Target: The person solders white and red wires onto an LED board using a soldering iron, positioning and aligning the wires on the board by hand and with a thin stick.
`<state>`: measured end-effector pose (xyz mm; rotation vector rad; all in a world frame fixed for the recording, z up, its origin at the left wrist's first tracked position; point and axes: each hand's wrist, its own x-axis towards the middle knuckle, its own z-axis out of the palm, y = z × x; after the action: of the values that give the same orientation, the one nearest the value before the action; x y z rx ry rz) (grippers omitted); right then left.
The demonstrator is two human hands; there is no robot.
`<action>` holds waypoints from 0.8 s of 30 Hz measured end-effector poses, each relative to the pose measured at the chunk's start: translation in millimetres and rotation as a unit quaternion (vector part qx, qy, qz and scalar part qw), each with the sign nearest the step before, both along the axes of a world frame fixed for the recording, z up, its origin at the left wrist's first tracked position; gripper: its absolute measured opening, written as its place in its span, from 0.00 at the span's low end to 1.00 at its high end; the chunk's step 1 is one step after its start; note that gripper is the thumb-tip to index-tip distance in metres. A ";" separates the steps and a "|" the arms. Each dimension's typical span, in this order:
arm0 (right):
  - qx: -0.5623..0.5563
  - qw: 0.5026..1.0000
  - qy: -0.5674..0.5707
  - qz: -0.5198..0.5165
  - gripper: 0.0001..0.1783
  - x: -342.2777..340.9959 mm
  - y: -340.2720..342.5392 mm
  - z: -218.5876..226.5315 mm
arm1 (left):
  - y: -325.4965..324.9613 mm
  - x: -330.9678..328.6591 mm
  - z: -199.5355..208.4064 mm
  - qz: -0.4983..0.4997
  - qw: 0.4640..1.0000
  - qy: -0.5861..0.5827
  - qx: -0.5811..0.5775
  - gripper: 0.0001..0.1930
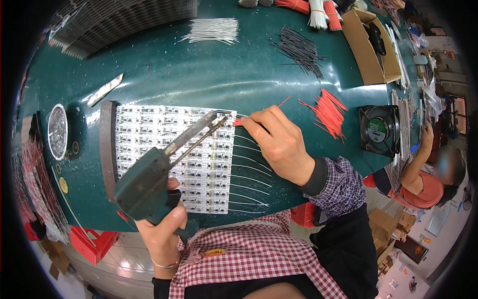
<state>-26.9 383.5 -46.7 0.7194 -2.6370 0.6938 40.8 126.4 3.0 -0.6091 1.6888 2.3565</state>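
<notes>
My left hand point(167, 226) is closed round the grip of a dark soldering gun point(149, 182). Its metal tip reaches the upper right corner of a white circuit board panel point(172, 144) covered with rows of small black parts. At that same edge my right hand point(276, 142) pinches a red wire point(238, 121), whose end meets the board beside the tip. White wires point(251, 172) stick out in a row from the panel's right edge, below my right hand. A dark bar point(107, 149) lies along the panel's left edge.
Loose red wires point(326, 113), black wires point(298, 52) and white wires point(213, 31) lie in piles. A fan point(379, 130) and a cardboard box point(371, 70) stand to the right; a round dish point(58, 132) sits left. Another person point(423, 182) is at the far right.
</notes>
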 end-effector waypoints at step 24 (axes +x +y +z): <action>-0.015 0.999 0.013 0.038 0.18 12.7 -0.2 -6.2 | -0.5 37.1 -20.7 -0.137 0.958 0.051 -0.248 0.16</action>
<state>-14.2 383.3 -52.9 0.8180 -2.5811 0.7376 77.9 125.9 -17.7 -0.2934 2.2664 1.8057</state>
